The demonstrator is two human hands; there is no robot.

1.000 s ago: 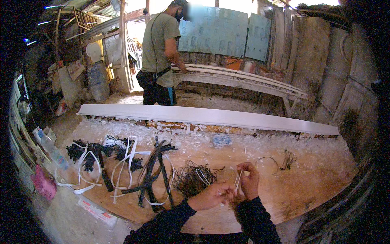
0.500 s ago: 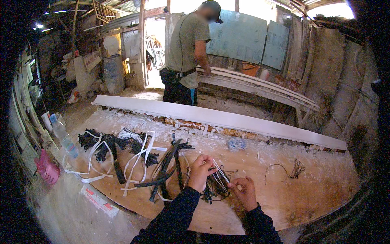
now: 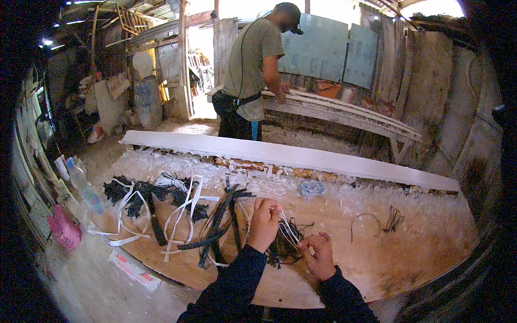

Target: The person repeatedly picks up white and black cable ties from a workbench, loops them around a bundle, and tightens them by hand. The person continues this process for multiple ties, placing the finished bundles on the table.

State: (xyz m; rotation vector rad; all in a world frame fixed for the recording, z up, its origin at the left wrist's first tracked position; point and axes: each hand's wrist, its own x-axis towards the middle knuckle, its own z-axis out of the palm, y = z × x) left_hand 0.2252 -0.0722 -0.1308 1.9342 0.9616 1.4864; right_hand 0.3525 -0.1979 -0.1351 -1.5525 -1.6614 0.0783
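Observation:
Between my hands runs a thin white cord (image 3: pixel 289 232), doubled into narrow strands. My left hand (image 3: pixel 264 223) pinches its upper end, fingers closed. At the lower end, my right hand (image 3: pixel 319 255) grips the strands between thumb and fingertips. Below the cord, a tangle of thin black cords (image 3: pixel 278 252) lies on the wooden board, partly hidden by my left hand. Just left of that hand are black rubber-like strips (image 3: pixel 218 229), crossed over one another.
White flat straps (image 3: pixel 189 215) and a black cord bundle (image 3: pixel 121 189) lie on the left. A long white plaster-like strip (image 3: pixel 280 156) borders the far edge. Small dark wires (image 3: pixel 393 220) rest at right. A plastic bottle (image 3: pixel 83 185) stands left. Another person (image 3: pixel 250 70) works at a bench behind.
My left hand has shifted slightly left and up, my right hand slightly left, with the cord still held between them. The other person's arm has moved a little along the bench.

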